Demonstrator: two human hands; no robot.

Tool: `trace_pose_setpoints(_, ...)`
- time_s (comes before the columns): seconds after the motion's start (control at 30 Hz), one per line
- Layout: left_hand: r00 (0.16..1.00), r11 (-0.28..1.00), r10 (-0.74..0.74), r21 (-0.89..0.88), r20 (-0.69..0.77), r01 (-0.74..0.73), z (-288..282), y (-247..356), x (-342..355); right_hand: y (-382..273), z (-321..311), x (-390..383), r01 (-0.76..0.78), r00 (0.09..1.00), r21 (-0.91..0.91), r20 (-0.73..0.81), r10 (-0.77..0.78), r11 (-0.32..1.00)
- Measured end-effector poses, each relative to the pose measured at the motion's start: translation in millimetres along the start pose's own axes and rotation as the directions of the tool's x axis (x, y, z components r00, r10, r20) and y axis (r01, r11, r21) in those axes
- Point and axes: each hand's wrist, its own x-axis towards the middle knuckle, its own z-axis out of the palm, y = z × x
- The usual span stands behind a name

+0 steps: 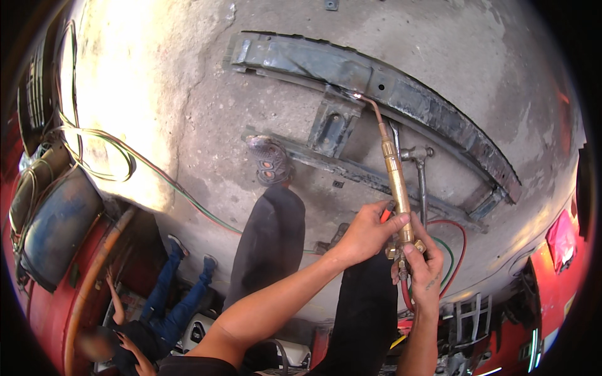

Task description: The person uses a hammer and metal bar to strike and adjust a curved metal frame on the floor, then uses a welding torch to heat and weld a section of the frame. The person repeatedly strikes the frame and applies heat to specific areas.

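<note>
A brass gas torch (393, 166) points away from me, its bent copper tip glowing at a dented, curved steel beam (401, 94). My right hand (423, 266) is closed around the torch's rear end, the thumb by the valve knobs (394, 252). Beside the torch body, my left hand (373, 233) is closed with its thumb against the brass. A small orange and dark object (387, 213) pokes out between its fingers; its kind is unclear. A bracket (332, 128) joins the beam to a thinner rail (351, 172).
My shoe (268, 160) stands by the rail's left end. A metal-handled hammer (421, 169) and a wrench-like tool (394, 128) lie right of the torch. Red and green hoses (453, 250) curve behind my right hand; more hose (150, 164) crosses the floor. Another person (166, 288) is at lower left.
</note>
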Motion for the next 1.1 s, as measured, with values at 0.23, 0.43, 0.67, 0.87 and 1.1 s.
trace_pose_setpoints(0.23,0.999,0.999,0.031,0.029,-0.008,-0.031,0,-2,1,-1,2,1,0.013,1.000,-0.021,-0.006,-0.013,1.000)
trace_pose_setpoints(0.43,1.000,0.999,0.018,0.029,0.000,-0.018,-2,-1,1,1,5,2,0.028,0.999,-0.061,-0.020,-0.029,0.998)
trace_pose_setpoints(0.67,0.997,0.997,0.069,0.030,0.017,-0.069,-1,-7,5,-2,5,2,0.020,1.000,-0.082,-0.019,-0.022,0.996)
trace_pose_setpoints(0.87,0.999,0.998,0.042,0.036,0.004,-0.042,-1,2,2,-4,5,2,0.002,1.000,-0.058,-0.024,-0.003,0.998)
trace_pose_setpoints(1.1,1.000,0.999,0.014,0.050,-0.004,-0.014,-1,0,4,-2,4,3,0.002,1.000,-0.055,-0.023,-0.003,0.998)
